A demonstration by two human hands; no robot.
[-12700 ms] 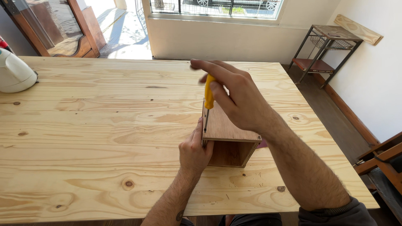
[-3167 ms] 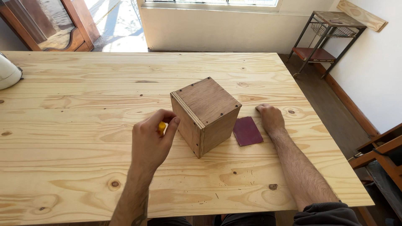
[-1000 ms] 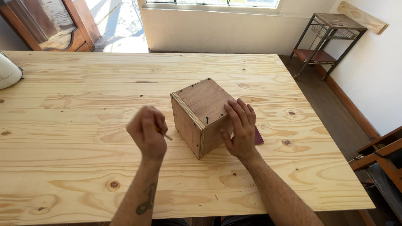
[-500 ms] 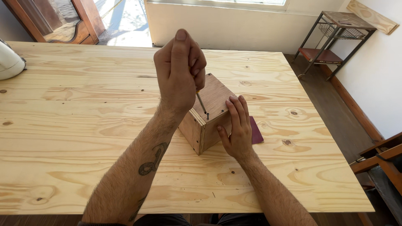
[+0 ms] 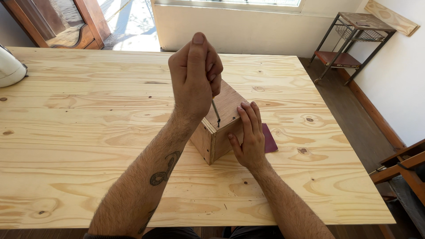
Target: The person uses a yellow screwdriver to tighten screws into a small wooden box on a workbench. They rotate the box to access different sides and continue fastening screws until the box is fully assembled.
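- Steel caught the light where the thin shaft of a screwdriver [image 5: 215, 112] ran down from the left hand [image 5: 194, 73], its tip set on the near top edge of the wooden box [image 5: 221, 128].
- The left hand's fingers were clenched in a fist around the tool's handle, which the fist hid almost entirely, thumb laid upright along the top, wrist raised above the box.
- The right hand [image 5: 249, 138] lay flat against the box, fingers stretched out and close together over the right part of the lid and the upper side face, thumb pressed on the front panel; it clasped nothing, only braced the box.
- The box, a small cube of reddish-brown plywood, stood turned corner-on to the person, a little right of the middle of the table [image 5: 88, 132].
- A flat dark-red rectangle [image 5: 268, 141], thin like a sheet or card, lay on the table just beside the box's right side, partly hidden behind the right hand.
- The table was a broad sheet of pale knotted pine.
- A white rounded object [image 5: 9, 70] sat at the table's far left edge, cut off by the frame.
- Beyond the far right corner stood a metal-framed shelf [image 5: 349, 44] against the white wall.
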